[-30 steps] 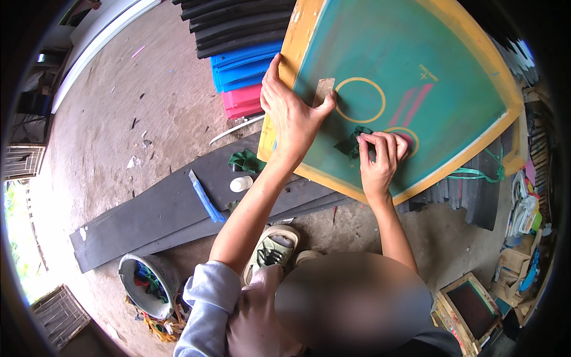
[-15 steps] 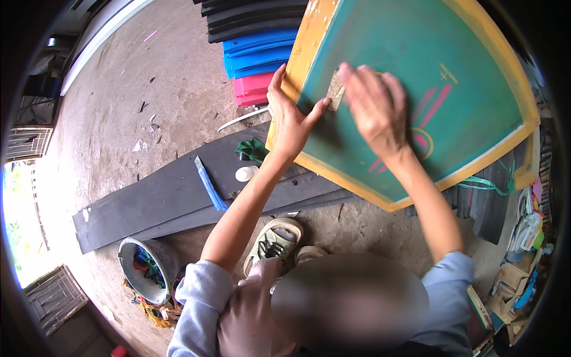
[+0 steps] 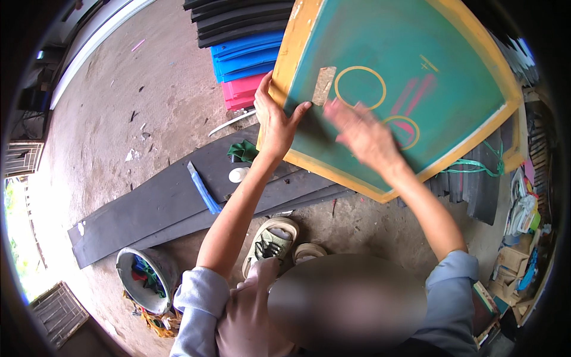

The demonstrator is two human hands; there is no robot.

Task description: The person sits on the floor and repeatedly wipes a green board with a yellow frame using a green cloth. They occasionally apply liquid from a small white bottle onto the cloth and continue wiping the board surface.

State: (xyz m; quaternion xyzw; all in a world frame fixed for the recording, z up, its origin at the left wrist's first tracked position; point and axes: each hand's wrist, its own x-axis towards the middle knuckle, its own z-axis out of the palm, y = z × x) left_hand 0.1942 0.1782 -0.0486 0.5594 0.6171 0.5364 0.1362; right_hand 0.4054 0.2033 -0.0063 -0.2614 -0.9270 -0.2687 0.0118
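Observation:
A screen-printing frame with a yellow rim and stretched green mesh is tilted up before me. My left hand grips its left edge, thumb on the front and fingers around the side. Against the mesh, my right hand lies flat with its fingers stretched out, slightly blurred and holding nothing visible. Just above its fingertips is a speckled brown patch on the mesh. Two yellow ring outlines show there, an upper ring and a lower ring with pink inside, plus pink streaks.
Black sheets lie on the floor, bearing a blue-handled cutter, a white bottle and green cloth. Stacked blue sheets and pink sheets stand behind. A bucket of scraps is at left; clutter lines the right.
My right hand has slid down and left across the mesh, uncovering the upper ring and more of the brown patch. The left hand keeps its grip; the whole view has shifted slightly.

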